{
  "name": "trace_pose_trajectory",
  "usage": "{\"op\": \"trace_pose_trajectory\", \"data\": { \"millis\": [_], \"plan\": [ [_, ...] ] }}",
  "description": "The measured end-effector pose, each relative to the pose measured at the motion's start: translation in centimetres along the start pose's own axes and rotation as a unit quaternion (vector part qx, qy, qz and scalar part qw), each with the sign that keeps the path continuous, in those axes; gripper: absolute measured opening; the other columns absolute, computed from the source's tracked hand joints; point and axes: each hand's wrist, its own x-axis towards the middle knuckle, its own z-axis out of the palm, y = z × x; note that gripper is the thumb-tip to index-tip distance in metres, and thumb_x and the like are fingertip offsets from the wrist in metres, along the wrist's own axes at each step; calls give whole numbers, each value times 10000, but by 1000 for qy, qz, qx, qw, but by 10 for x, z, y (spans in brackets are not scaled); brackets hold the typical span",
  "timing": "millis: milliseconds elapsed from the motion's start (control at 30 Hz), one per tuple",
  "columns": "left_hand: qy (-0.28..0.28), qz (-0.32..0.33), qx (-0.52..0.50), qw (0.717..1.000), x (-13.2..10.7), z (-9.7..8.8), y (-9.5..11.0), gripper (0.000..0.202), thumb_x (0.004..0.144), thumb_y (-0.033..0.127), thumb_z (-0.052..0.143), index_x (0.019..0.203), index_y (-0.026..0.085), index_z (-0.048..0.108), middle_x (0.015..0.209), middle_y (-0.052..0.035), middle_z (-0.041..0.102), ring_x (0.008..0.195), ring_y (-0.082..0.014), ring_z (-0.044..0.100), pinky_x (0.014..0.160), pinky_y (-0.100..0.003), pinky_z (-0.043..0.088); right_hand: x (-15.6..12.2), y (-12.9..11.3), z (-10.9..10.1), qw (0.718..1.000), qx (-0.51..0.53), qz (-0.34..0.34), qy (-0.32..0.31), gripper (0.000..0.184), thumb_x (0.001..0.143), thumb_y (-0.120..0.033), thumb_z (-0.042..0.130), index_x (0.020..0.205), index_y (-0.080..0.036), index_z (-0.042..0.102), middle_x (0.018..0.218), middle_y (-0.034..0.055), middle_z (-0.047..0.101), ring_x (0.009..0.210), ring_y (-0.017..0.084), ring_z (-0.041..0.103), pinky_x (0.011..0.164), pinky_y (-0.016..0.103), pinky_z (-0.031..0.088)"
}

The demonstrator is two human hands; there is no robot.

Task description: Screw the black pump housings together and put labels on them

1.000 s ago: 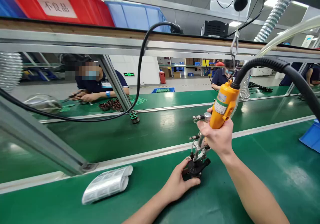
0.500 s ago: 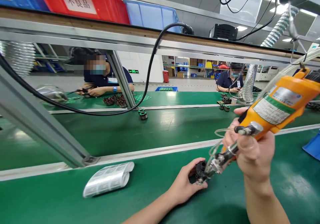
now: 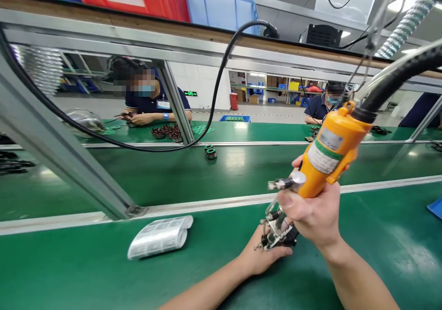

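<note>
My right hand (image 3: pixel 312 213) is closed round an orange power screwdriver (image 3: pixel 329 153) that hangs from a black hose and a wire above. Its metal nose (image 3: pixel 274 227) points down and left onto a small black round part (image 3: pixel 288 237) on the green bench mat. My left hand (image 3: pixel 258 257) grips that black part from below and the left, and mostly hides it.
A roll of clear labelled film (image 3: pixel 160 236) lies on the mat to the left. A slanted metal frame post (image 3: pixel 69 160) and a black cable (image 3: pixel 214 102) cross ahead. Small green-black parts (image 3: pixel 210 152) sit on the conveyor. Two people work at the far side; a blue bin corner (image 3: pixel 435 206) is at right.
The screwdriver swung from tilted far right back to nearly upright over the black part. My left hand stayed on the part, and the view shifted slightly left.
</note>
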Motion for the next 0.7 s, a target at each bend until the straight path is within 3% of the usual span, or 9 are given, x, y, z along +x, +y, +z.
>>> {"op": "trace_pose_trajectory", "data": {
  "millis": [133,267,400,500,600,700],
  "plan": [
    [16,19,4,1000,2,1,6,326,757,388,836,1037,233,772,1114,-46,808,1245,-330,660,1205,-459,463,-5,14,5,1000,-7,24,-18,513,613,-281,920,993,-206,583,627,-71,525,509,96,467,432,212,435],
    [35,12,5,999,2,1,8,311,699,333,856,974,226,757,1111,-47,803,1179,-324,679,1200,-458,467,-7,21,3,999,-24,42,-20,554,624,-299,912,1036,-206,552,614,-85,517,503,97,470,452,220,446],
    [45,-7,-1,999,1,2,6,432,678,291,859,1088,211,750,1108,-45,790,1041,-299,699,1081,-448,558,-8,22,4,998,-45,37,-18,512,692,-389,878,1029,-217,533,605,-100,469,479,90,434,450,226,426],
    [31,12,-9,999,-1,2,-1,506,709,303,873,1192,223,743,1140,-51,786,1140,-323,682,1121,-468,534,-7,21,2,999,-49,22,-10,484,726,-412,863,1040,-215,552,660,-75,507,519,99,480,480,233,438],
    [36,26,-44,998,-2,4,-14,710,705,297,920,1363,228,663,1323,-84,737,1309,-355,622,1211,-495,453,0,14,-13,1000,-2,14,17,486,745,-427,879,1068,-217,583,715,-62,532,521,86,483,481,222,419],
    [48,6,-114,992,-4,8,-32,949,694,244,931,1524,240,470,1433,-121,664,1280,-342,651,1161,-506,491,8,-5,-50,991,109,-47,64,531,773,-575,875,1117,-263,618,686,-73,466,465,75,411,430,223,343]
  ]
}}
